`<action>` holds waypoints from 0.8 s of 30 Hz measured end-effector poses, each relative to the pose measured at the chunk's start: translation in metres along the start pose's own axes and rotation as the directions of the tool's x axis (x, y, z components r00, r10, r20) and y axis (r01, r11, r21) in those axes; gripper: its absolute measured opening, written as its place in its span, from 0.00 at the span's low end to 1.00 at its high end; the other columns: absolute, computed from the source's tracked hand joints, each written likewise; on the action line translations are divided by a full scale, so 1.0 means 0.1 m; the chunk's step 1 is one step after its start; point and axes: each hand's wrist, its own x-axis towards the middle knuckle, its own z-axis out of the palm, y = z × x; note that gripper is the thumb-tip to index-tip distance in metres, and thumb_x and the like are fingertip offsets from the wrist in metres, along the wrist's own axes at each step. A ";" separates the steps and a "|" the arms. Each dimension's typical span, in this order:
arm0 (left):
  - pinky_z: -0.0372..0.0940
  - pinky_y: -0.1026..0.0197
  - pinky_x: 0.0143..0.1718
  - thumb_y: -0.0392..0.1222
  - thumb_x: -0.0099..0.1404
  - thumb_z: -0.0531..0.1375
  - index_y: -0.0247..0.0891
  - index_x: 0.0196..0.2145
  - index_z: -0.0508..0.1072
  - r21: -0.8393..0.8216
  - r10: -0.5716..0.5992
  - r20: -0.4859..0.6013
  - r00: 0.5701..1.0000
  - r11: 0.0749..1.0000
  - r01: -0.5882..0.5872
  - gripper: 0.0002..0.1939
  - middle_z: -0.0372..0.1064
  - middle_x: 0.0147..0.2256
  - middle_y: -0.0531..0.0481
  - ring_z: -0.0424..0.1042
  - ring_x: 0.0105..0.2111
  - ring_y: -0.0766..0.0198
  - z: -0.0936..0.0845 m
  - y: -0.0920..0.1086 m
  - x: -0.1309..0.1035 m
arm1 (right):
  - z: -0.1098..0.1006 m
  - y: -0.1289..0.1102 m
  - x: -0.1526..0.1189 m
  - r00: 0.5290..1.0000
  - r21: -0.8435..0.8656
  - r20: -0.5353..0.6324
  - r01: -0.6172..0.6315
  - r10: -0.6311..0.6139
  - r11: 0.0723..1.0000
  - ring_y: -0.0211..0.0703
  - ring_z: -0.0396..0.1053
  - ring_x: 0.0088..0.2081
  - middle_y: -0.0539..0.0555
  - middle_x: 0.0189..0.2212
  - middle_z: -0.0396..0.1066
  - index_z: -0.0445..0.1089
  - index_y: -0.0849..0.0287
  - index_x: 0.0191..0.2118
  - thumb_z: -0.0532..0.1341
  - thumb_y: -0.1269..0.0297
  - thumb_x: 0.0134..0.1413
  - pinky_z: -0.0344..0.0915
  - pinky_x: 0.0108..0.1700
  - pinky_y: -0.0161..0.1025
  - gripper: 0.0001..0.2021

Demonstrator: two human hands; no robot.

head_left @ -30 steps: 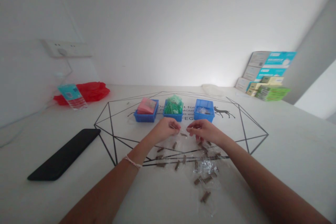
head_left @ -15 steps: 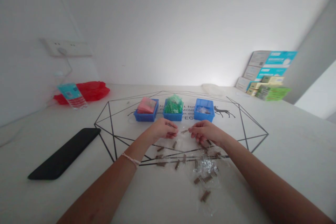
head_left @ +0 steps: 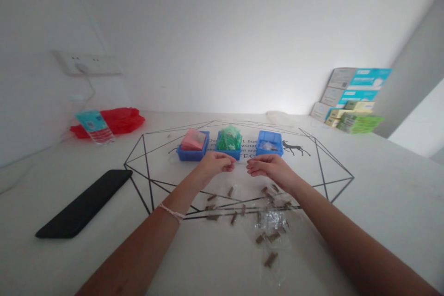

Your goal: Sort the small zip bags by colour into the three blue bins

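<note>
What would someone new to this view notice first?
Likely the bright green packets in the middle of three blue bins, with a pink stack in the left one. Next, the left hand and right hand meeting just in front, above scattered small brown pieces. A red bag glows at far left.

The only view comes from a camera worn on the person's head, set above the near side of the worktop [head_left: 322, 240] and looking forward and down, so that both forearms enter from the near edge and the left hand [head_left: 219, 163] and right hand [head_left: 265, 166] fall near the middle. It stands far enough back to take in the wall [head_left: 222, 41] at the far side, the socket strip [head_left: 92, 64] on the left and the stacked boxes [head_left: 360, 90] on the right, leaving the small packets [head_left: 271, 259] small in the view.
</note>
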 end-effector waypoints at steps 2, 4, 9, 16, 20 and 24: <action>0.70 0.59 0.39 0.33 0.45 0.69 0.32 0.26 0.80 0.004 0.044 -0.022 0.999 0.999 -0.044 0.06 0.76 0.25 0.48 0.72 0.27 0.65 -0.01 0.00 0.00 | -0.01 0.01 0.02 0.999 -0.020 -0.002 0.048 -0.048 0.999 0.39 0.76 0.28 0.56 0.28 0.79 0.79 0.64 0.30 0.75 0.63 0.37 0.75 0.35 0.36 0.12; 0.69 0.59 0.38 0.31 0.42 0.70 0.33 0.27 0.79 0.043 0.102 -0.042 0.994 0.994 -0.100 0.10 0.76 0.27 0.49 0.73 0.28 0.65 -0.02 -0.01 0.01 | -0.02 0.05 0.04 0.995 -0.079 -0.006 0.103 -0.104 0.991 0.38 0.75 0.28 0.54 0.26 0.78 0.79 0.63 0.30 0.75 0.62 0.35 0.74 0.32 0.35 0.13; 0.69 0.58 0.38 0.29 0.40 0.70 0.34 0.24 0.77 0.169 0.163 -0.026 0.986 0.973 -0.156 0.10 0.75 0.25 0.50 0.74 0.28 0.63 -0.03 -0.09 0.08 | -0.08 0.17 0.14 0.991 -0.239 -0.004 0.127 -0.132 0.963 0.36 0.71 0.23 0.51 0.21 0.76 0.79 0.61 0.27 0.74 0.63 0.32 0.69 0.26 0.32 0.11; 0.69 0.59 0.36 0.29 0.40 0.71 0.34 0.25 0.77 0.148 0.127 -0.031 0.991 0.982 -0.122 0.11 0.76 0.25 0.50 0.74 0.27 0.64 -0.04 -0.09 0.08 | -0.07 0.16 0.11 0.977 -0.362 0.039 0.208 -0.208 0.909 0.41 0.74 0.28 0.53 0.27 0.79 0.80 0.60 0.30 0.72 0.67 0.36 0.72 0.33 0.37 0.09; 0.71 0.58 0.37 0.35 0.43 0.73 0.33 0.27 0.76 -0.024 0.071 0.018 0.997 0.997 -0.070 0.13 0.77 0.26 0.47 0.76 0.29 0.62 0.00 0.00 0.01 | -0.05 0.06 0.06 0.928 -0.454 -0.059 0.303 -0.367 0.838 0.40 0.71 0.24 0.53 0.23 0.77 0.79 0.60 0.28 0.69 0.61 0.44 0.70 0.29 0.37 0.07; 0.71 0.58 0.35 0.37 0.44 0.74 0.33 0.28 0.76 -0.025 0.052 0.045 0.998 0.998 -0.051 0.14 0.76 0.26 0.47 0.76 0.28 0.62 0.02 0.04 -0.02 | -0.15 -0.06 0.07 0.840 -0.391 -0.337 0.286 -0.425 0.875 0.41 0.70 0.23 0.55 0.22 0.76 0.78 0.62 0.28 0.69 0.58 0.45 0.68 0.22 0.36 0.11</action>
